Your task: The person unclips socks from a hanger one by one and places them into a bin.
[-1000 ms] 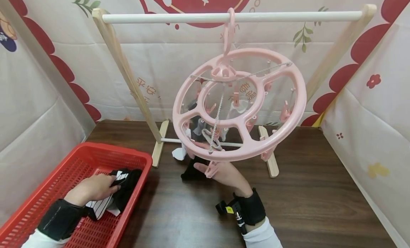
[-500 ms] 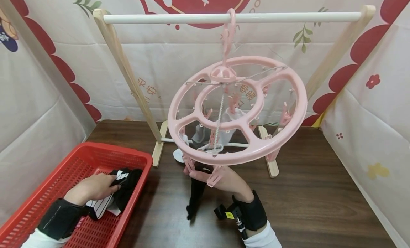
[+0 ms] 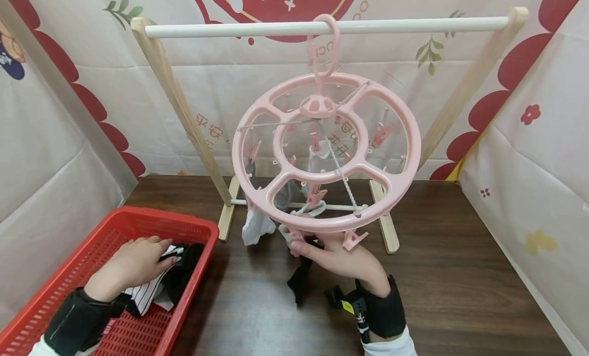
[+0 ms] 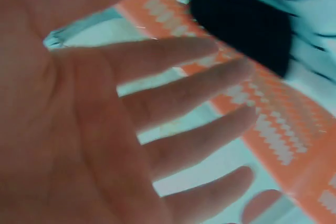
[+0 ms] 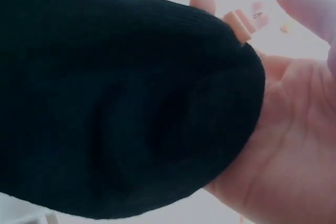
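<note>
My left hand [image 3: 138,266] hovers over the red basket [image 3: 202,224], its fingers spread and holding nothing in the left wrist view. Beneath it lie a black-and-white striped sock [image 3: 144,294] and black cloth [image 3: 184,271]. My right hand [image 3: 345,256] is under the front rim of the pink round clip hanger [image 3: 306,224]. A black sock [image 5: 131,108] hangs in front of its palm, with a pink clip [image 5: 239,27] at its edge. The right thumb stands straight and apart from the sock; most of the fingers are hidden behind it.
The hanger hooks over a white rod [image 3: 230,29] on a wooden stand [image 3: 177,108]. A white sock [image 3: 256,225] and a grey sock [image 3: 289,195] hang from it, alongside several pink clips. Patterned cloth walls surround the brown table [image 3: 460,274].
The hanger has turned and its strings have shifted. My right hand has moved slightly right with the black sock. My left hand has lifted off the striped sock and its fingers have opened out.
</note>
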`<action>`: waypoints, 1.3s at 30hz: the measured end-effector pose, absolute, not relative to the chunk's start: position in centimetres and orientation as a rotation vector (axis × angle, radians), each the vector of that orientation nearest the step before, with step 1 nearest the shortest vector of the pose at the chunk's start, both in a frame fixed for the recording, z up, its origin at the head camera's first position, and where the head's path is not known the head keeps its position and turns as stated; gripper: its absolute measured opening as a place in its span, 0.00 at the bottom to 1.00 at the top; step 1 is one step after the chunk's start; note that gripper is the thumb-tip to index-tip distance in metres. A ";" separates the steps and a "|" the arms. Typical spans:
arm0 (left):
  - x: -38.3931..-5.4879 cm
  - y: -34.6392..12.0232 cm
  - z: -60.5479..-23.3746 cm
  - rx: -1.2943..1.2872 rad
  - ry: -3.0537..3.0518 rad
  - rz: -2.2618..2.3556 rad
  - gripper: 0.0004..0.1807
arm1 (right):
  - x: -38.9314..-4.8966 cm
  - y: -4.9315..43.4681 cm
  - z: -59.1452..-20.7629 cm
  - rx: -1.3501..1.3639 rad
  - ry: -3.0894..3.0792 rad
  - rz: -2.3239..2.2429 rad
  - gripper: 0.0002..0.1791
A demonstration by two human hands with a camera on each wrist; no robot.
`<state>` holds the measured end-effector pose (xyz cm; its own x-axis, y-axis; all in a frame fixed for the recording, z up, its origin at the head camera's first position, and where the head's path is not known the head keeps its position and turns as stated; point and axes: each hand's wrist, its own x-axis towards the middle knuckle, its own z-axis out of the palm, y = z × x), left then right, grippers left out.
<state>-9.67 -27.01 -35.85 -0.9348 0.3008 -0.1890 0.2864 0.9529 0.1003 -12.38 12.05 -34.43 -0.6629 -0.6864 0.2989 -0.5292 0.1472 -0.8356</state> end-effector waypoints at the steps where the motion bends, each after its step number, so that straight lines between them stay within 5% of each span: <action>1: -9.6 -26.6 -35.6 0.471 2.952 0.091 0.26 | -12.4 12.3 -34.3 -1.226 2.269 -1.526 0.12; 4: -9.5 -25.0 -34.7 0.559 3.091 0.075 0.23 | -12.4 13.0 -33.9 -1.225 2.289 -1.496 0.05; 14: -9.1 -18.3 -32.4 0.900 3.257 0.194 0.10 | -11.9 15.6 -32.8 -1.173 2.363 -1.416 0.05; 20: -9.1 -14.7 -32.4 1.105 3.191 0.299 0.13 | -11.7 16.2 -32.6 -1.173 2.349 -1.399 0.06; 39: -10.2 -6.8 -35.5 1.133 2.728 0.419 0.22 | -11.2 15.8 -32.9 -1.114 2.398 -1.418 0.14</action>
<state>-10.23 -6.79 -35.53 -0.7007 0.7125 -0.0381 0.6682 0.6740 0.3149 -11.22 15.79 -32.93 -0.7157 -0.6571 0.2367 -0.5242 0.2813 -0.8038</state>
